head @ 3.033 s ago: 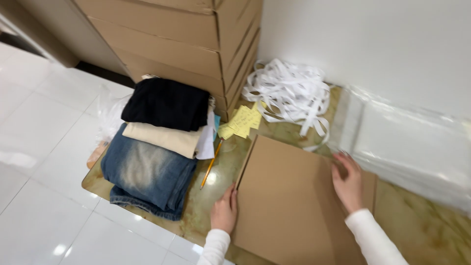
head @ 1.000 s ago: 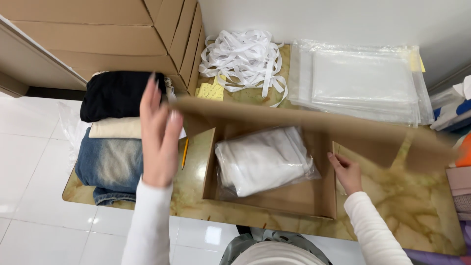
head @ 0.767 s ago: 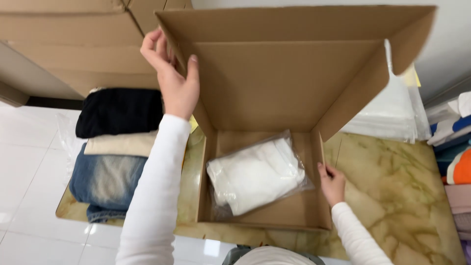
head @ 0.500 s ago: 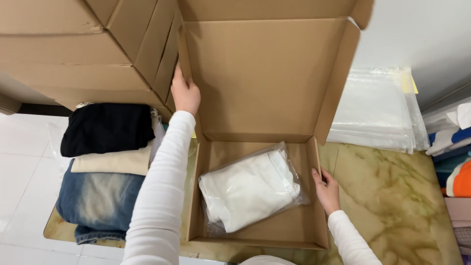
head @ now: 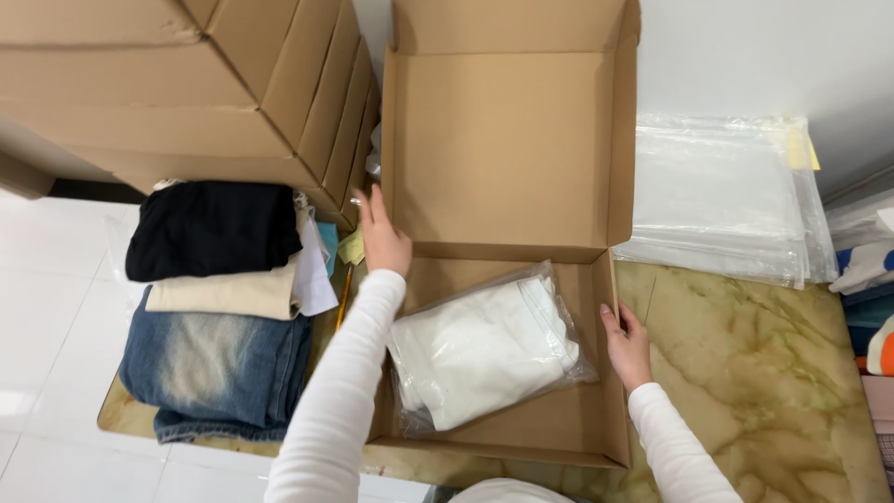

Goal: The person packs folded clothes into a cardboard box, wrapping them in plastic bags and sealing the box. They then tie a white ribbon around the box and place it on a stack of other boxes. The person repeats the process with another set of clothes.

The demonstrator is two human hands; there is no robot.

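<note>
- Marble-pattern table [head: 773, 373] under both hands, bare part runs out to the right of the right hand.
- Stack of flat cardboard sheets [head: 168, 84] up and left of the left hand, leaning.
- Open cardboard box [head: 507, 149], lid standing upright, sits between the two hands.
- Pile of folded clothes [head: 219, 307] just left of the left forearm: black on top, cream next, jeans at bottom.
- Stack of clear plastic bags [head: 717, 196] up and right of the right hand, well apart.
- White garment in a clear bag [head: 489, 349] lies inside the box base, between the hands, touching neither.
- Left hand [head: 384, 240] open, fingers flat against the box's left wall by the lid hinge, not clenched.
- Right hand [head: 629, 345] open, fingertips touching the box's right wall from outside.
</note>
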